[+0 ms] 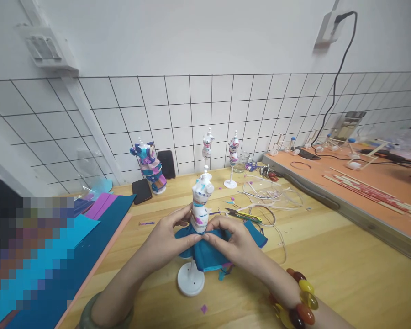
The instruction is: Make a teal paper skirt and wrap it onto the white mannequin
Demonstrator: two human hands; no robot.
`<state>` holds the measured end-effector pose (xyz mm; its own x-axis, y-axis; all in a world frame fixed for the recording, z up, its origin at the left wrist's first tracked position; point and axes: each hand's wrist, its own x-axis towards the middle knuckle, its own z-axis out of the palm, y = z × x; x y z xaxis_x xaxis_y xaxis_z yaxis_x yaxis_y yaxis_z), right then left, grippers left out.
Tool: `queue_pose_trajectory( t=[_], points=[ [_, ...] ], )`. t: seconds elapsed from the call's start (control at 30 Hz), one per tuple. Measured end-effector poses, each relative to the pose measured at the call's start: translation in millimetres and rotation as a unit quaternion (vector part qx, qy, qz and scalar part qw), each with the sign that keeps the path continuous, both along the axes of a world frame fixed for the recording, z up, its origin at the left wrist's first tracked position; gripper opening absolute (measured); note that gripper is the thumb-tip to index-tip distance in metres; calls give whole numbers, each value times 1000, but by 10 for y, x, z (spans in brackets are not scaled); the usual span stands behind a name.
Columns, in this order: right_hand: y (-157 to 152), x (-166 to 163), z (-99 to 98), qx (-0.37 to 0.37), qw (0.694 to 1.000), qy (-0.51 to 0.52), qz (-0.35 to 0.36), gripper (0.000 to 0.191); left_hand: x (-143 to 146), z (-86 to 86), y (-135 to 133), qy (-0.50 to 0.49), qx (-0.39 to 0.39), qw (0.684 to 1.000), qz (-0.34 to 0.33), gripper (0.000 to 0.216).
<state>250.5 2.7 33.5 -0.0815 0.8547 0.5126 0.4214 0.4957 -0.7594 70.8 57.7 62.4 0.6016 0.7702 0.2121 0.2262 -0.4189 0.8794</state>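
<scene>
A small white dress-form mannequin, marked with pink and blue patches, stands upright on a round white base before me. A teal skirt of sheet-like material hangs around its lower end, with a lighter blue hem. On the left side, my left hand is closed on the skirt's top edge, thumb in front and fingers partly hidden behind the form. My right hand pinches the same edge from the right, its thumb near the left thumb. Another teal piece sticks out past the right hand.
Yellow-handled snips and loops of pale cord lie to the right. Behind stand a dressed mannequin, two bare ones and phones. Coloured sheets are at left, an orange-topped board at right.
</scene>
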Motion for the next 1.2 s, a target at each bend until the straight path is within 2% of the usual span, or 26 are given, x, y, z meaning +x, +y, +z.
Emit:
queue_pose_trajectory(
  t=[0.23, 0.6, 0.8, 1.0, 1.2],
  points=[
    [-8, 41, 55, -11, 1000, -24, 6, 8, -32, -5, 53, -10, -2, 1000, -4, 55],
    [-68, 48, 112, -17, 997, -37, 62, 9, -37, -90, 78, 6, 18, 999, 46, 60],
    [-73, 38, 123, -31, 996, -35, 80, 9, -15, -43, 90, -42, -18, 999, 4, 54],
    [-76, 47, 120, -44, 997, -4, 67, 6, -59, -71, 136, -31, -20, 999, -14, 56],
    [-89, 44, 148, -52, 993, 19, 108, 9, -76, -70, 118, -22, -28, 998, -47, 56]
  ],
)
